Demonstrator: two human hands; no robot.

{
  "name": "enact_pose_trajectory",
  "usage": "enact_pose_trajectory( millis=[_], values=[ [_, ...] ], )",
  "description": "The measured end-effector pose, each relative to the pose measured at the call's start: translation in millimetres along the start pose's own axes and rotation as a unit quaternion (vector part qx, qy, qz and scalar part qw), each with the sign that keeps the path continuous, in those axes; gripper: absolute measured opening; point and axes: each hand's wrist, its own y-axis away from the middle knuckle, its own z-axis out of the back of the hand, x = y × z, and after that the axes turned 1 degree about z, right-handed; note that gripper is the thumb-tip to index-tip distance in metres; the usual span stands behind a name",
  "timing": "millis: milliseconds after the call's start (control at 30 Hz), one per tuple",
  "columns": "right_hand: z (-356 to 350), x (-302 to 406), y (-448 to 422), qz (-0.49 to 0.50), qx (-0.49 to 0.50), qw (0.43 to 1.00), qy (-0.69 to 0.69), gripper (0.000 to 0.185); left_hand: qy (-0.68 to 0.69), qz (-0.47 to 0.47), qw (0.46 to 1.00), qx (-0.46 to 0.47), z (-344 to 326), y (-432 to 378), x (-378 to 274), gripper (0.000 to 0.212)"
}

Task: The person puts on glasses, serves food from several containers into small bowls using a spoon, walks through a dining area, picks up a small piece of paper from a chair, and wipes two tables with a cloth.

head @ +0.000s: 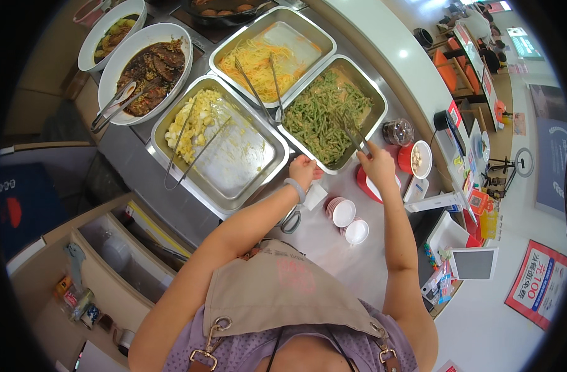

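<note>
My right hand (379, 168) is closed around metal tongs (353, 135). Their tips are in the chopped green beans (316, 109), which are coated in a pale sauce. A deep stainless steel tray (379, 100) holds the beans. My left hand (306, 173), with a grey band at the wrist, has curled fingers at this tray's near rim. Whether it grips the rim cannot be made out. Just below that hand lie a white paper piece (315, 196) and the dark handles of scissors (291, 222).
Tongs rest in the shredded vegetable tray (332, 42) and the yellow-and-white food tray (195, 204). Left stands a bowl of sauced meat (186, 79). Stacked small cups (344, 213), a red tub (422, 160) and a glass jar (399, 132) stand right, beside the raised counter ledge (386, 42).
</note>
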Motion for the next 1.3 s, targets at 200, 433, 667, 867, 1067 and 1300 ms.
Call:
enact_pose_trajectory(
  millis=[200,433,667,867,1067,1300],
  values=[
    [-21,-5,-12,0.028,-0.050,0.998,-0.022,0.036,-0.007,0.010,1.000,0.018,-11,-3,5,0.009],
    [14,-15,-38,0.012,-0.048,0.997,0.053,0.035,-0.166,-0.093,0.980,0.060,28,-34,19,0.012],
    [-19,-42,-66,-0.037,-0.029,0.994,0.099,0.034,-0.110,0.113,0.980,0.124,20,40,-20,0.027],
    [10,-3,6,0.043,-0.042,0.998,-0.007,0.034,-0.183,0.100,0.949,0.237,82,128,-66,0.029],
    [-29,-8,-7,0.096,-0.012,0.994,0.042,0.033,-0.135,0.076,0.977,0.146,120,169,-91,0.022],
    [-2,8,-38,0.020,-0.012,1.000,0.013,0.031,-0.086,0.040,0.995,0.038,165,201,-93,0.021]
  ],
)
